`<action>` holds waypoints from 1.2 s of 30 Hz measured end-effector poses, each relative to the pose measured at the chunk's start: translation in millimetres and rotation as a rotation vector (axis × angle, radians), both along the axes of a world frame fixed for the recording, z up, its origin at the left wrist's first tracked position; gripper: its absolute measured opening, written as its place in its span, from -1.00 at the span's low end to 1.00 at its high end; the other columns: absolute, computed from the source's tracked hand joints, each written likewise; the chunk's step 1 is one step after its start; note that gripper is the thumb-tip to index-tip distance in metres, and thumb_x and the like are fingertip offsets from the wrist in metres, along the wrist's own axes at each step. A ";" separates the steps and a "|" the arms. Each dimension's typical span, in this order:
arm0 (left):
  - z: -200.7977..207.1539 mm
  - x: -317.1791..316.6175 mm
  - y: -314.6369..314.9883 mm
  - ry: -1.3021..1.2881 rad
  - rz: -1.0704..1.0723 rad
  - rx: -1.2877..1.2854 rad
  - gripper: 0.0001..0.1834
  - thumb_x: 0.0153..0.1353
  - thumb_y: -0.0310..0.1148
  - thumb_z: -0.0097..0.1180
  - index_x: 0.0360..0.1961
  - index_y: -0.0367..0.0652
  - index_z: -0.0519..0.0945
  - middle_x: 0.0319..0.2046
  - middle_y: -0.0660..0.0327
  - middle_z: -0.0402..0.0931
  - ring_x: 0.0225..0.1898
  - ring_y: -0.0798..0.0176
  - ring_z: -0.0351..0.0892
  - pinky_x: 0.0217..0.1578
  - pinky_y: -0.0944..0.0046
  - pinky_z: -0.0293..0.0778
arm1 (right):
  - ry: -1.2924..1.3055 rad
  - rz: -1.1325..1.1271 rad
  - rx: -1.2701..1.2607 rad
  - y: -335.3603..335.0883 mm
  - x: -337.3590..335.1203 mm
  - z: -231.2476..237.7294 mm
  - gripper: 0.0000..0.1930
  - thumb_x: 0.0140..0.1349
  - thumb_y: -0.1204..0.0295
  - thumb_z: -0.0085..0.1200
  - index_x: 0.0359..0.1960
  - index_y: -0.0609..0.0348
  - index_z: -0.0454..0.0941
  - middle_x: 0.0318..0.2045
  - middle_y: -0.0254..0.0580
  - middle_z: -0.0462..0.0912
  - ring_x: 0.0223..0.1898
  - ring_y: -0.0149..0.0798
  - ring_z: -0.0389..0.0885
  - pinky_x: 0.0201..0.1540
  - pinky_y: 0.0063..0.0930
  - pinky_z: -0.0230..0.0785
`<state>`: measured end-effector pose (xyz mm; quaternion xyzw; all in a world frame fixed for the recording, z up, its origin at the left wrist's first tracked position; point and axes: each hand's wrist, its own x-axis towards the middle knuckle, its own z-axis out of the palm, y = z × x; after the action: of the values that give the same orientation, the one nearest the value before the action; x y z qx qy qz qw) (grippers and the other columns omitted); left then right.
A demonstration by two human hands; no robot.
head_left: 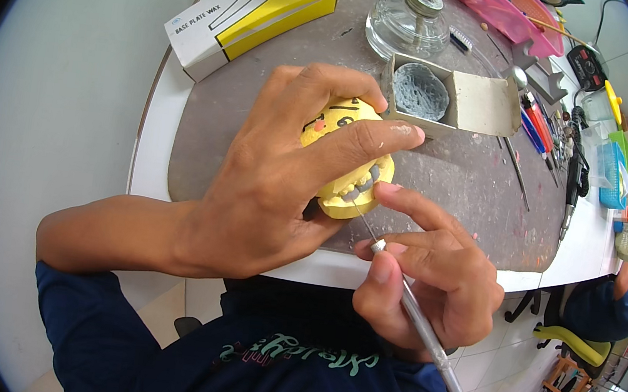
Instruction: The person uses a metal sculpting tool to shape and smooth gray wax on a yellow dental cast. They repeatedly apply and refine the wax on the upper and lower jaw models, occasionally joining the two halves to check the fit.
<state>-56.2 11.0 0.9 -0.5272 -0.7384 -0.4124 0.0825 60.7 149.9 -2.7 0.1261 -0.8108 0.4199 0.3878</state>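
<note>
My left hand [271,160] is wrapped over a yellow dental cast [347,209], holding it tilted above the near edge of the bench. Dark markings show on the cast between my fingers. Grey material [368,180] covers some of its teeth on the side toward my right hand. Pinched in my right hand [440,276] is a slim dental carver [424,329] with a round metal handle. Its thin tip meets or nearly meets the cast by the grey part; contact is hard to tell. My right index fingertip rests at the cast's edge.
Beyond the cast stand an open small box [456,104] of grey wax and a glass spirit burner [407,25]. A yellow-and-white carton [252,22] lies far left. A pink tray [512,17] and several hand tools [542,133] sit right. Another person [602,306] is at far right.
</note>
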 end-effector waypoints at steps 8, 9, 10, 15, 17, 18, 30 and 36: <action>-0.1 0.0 0.0 -0.003 -0.005 -0.001 -0.35 -0.19 -0.60 0.38 0.06 -0.08 0.61 0.01 0.04 0.38 -0.08 0.13 0.50 -0.14 0.25 0.47 | -0.006 -0.004 0.026 1.1 -0.9 0.5 -0.90 0.14 0.64 0.09 -0.44 0.35 0.40 -0.69 -0.16 0.55 -0.56 -0.23 0.71 -0.14 0.05 0.63; -0.2 0.0 0.0 -0.002 -0.004 0.000 -0.35 -0.19 -0.61 0.38 0.06 -0.08 0.61 0.01 0.04 0.38 -0.08 0.13 0.50 -0.14 0.25 0.47 | -0.007 -0.007 0.028 0.9 -1.0 0.5 -0.90 0.14 0.64 0.09 -0.45 0.35 0.40 -0.69 -0.16 0.56 -0.56 -0.23 0.71 -0.14 0.05 0.63; -0.3 0.0 0.0 -0.001 -0.004 0.002 -0.35 -0.19 -0.61 0.38 0.06 -0.08 0.61 0.01 0.04 0.38 -0.08 0.13 0.50 -0.14 0.25 0.47 | -0.007 -0.010 0.030 0.8 -1.0 0.6 -0.90 0.14 0.64 0.09 -0.45 0.35 0.40 -0.68 -0.15 0.56 -0.56 -0.23 0.71 -0.14 0.05 0.63; 0.8 -0.2 -0.2 0.003 -0.004 -0.009 -0.34 -0.20 -0.62 0.37 0.06 -0.07 0.60 0.00 0.04 0.38 -0.08 0.13 0.49 -0.14 0.26 0.47 | 0.006 -0.010 0.023 0.9 -1.6 -0.9 -0.90 0.14 0.64 0.08 -0.45 0.35 0.40 -0.68 -0.15 0.56 -0.56 -0.22 0.71 -0.15 0.05 0.63; 0.9 -0.1 -0.5 -0.001 0.001 -0.014 -0.33 -0.20 -0.62 0.37 0.07 -0.07 0.60 0.00 0.04 0.38 -0.08 0.12 0.49 -0.14 0.26 0.47 | 0.007 -0.009 0.022 0.7 -2.0 -1.4 -0.91 0.14 0.64 0.08 -0.45 0.35 0.40 -0.69 -0.15 0.56 -0.56 -0.22 0.71 -0.16 0.05 0.63; 1.0 0.1 -0.5 -0.004 0.001 -0.013 -0.33 -0.20 -0.62 0.37 0.07 -0.07 0.60 0.00 0.04 0.38 -0.08 0.12 0.49 -0.14 0.25 0.47 | 0.005 -0.009 0.021 0.6 -1.6 -1.1 -0.91 0.14 0.64 0.08 -0.44 0.35 0.40 -0.69 -0.15 0.56 -0.56 -0.21 0.71 -0.16 0.05 0.63; 1.1 0.6 -0.5 -0.018 0.000 -0.012 -0.33 -0.21 -0.61 0.39 0.06 -0.06 0.60 0.00 0.05 0.38 -0.06 0.12 0.49 -0.13 0.25 0.48 | -0.007 -0.014 0.043 1.3 -1.4 0.1 -0.92 0.12 0.65 0.08 -0.43 0.36 0.41 -0.68 -0.16 0.56 -0.54 -0.19 0.72 -0.16 0.04 0.63; 0.2 0.3 -0.3 -0.019 0.000 -0.005 -0.35 -0.20 -0.61 0.39 0.05 -0.07 0.61 0.00 0.06 0.38 -0.08 0.14 0.50 -0.15 0.27 0.48 | -0.004 -0.003 0.005 0.8 -0.2 -0.7 -0.92 0.13 0.64 0.08 -0.45 0.35 0.41 -0.69 -0.17 0.55 -0.54 -0.19 0.72 -0.15 0.04 0.63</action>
<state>-55.9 10.7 1.1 -0.5237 -0.7399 -0.4157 0.0742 60.5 150.8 -3.4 0.1252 -0.8129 0.4174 0.3863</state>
